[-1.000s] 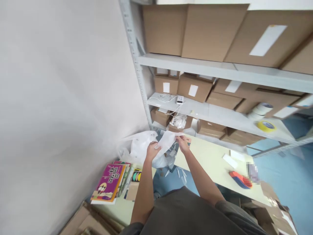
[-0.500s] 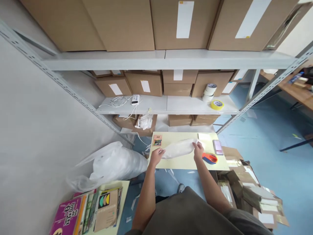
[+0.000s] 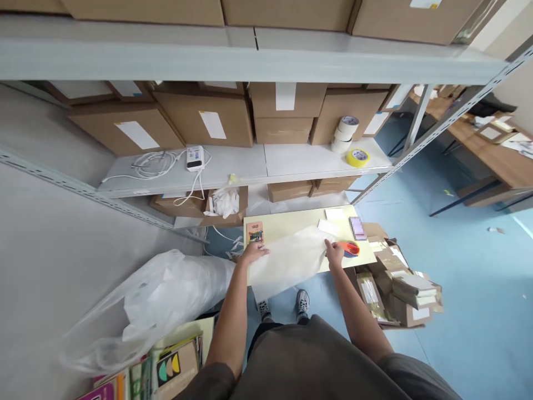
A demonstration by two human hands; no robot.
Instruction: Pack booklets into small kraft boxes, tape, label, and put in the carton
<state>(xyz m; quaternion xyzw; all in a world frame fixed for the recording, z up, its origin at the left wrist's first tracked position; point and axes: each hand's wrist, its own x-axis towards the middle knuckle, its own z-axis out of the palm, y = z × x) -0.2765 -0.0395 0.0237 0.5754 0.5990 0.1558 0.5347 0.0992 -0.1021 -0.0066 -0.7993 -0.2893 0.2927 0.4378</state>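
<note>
A thin, translucent white sheet (image 3: 289,261) lies spread over the pale yellow table (image 3: 283,223), its near edge hanging past the front. My left hand (image 3: 254,253) is closed on the sheet's left end, just below a small pink booklet (image 3: 255,231). At the right end, my right hand (image 3: 334,254) pinches the sheet's edge. Beside that hand rest orange-handled scissors (image 3: 348,248). Farther back on the table are white paper pieces (image 3: 328,226) and a phone-like item (image 3: 357,228).
Shelving (image 3: 291,161) with cardboard boxes, tape rolls (image 3: 345,130), yellow tape (image 3: 357,158) and a cabled white device (image 3: 195,158) stands ahead. A large plastic bag (image 3: 170,289) and books (image 3: 177,369) are at left, stacked cardboard (image 3: 410,294) at right.
The white sheet has opened from a narrow folded strip into a wider piece, and its lower edge now drapes off the table. The view has shifted, showing both shoes.
</note>
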